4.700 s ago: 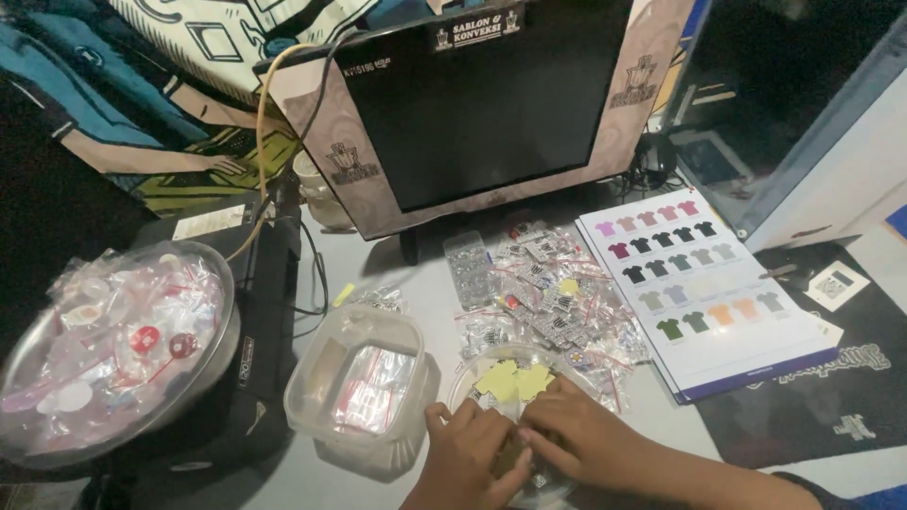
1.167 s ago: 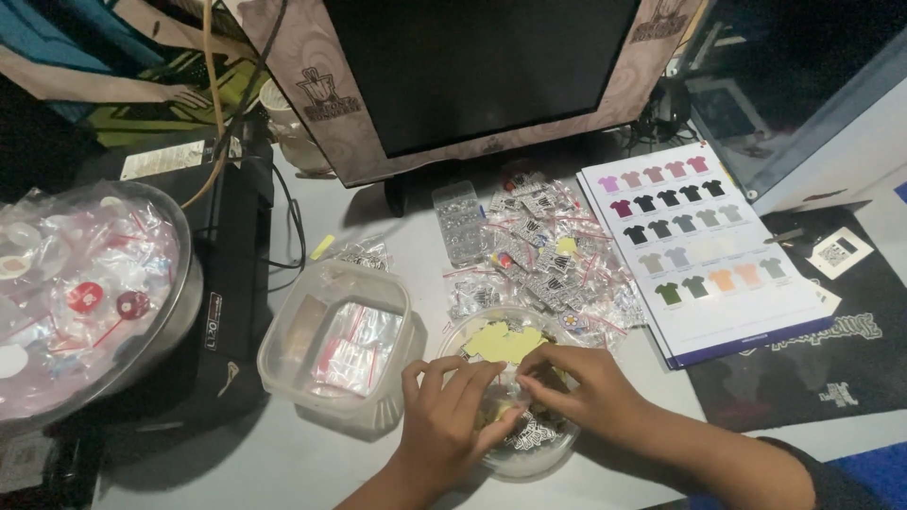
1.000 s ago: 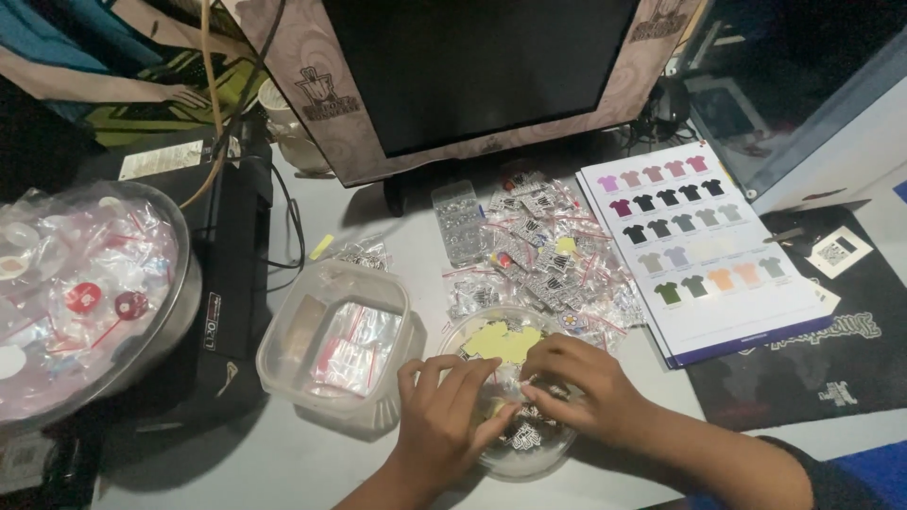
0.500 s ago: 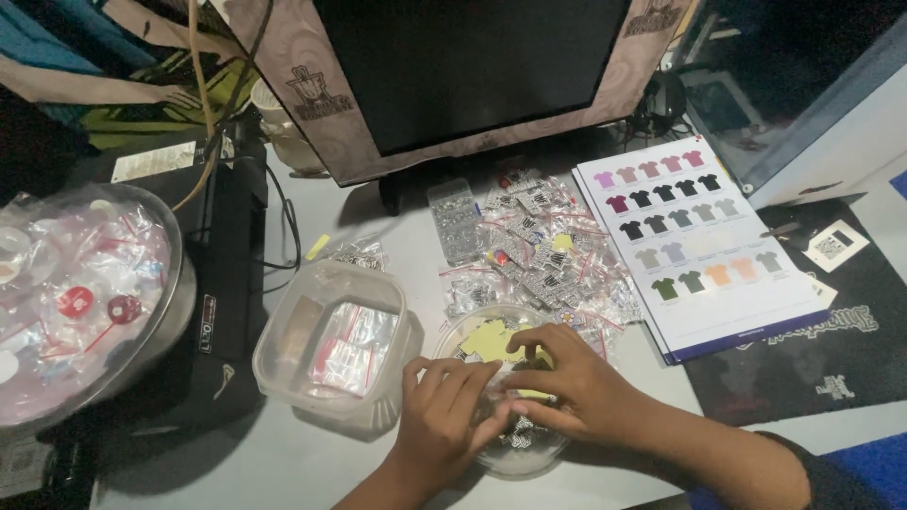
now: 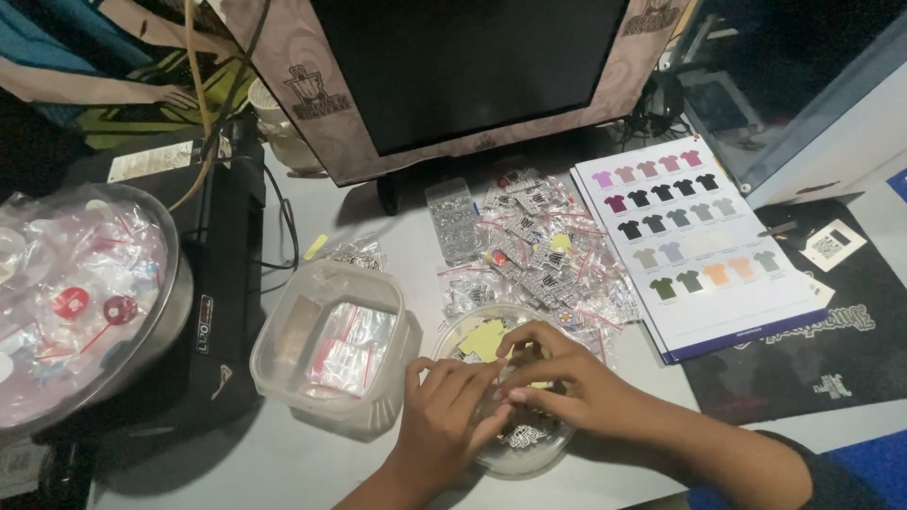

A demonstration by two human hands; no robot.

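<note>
Fingers (image 5: 515, 395) of both our hands curl inward and meet over a round clear dish (image 5: 548, 453); we cannot tell exactly which piece they pinch. Our left hand (image 5: 444, 416) and right hand (image 5: 557, 378) touch at the fingertips above the dish, which sits on the grey table (image 5: 283, 463). Yellow pieces (image 5: 484, 340) lie in the dish at its far edge. Just left stands a clear square tub (image 5: 331, 345). Beyond lie small packets (image 5: 543, 255) and a shirt colour chart (image 5: 694, 241).
</note>
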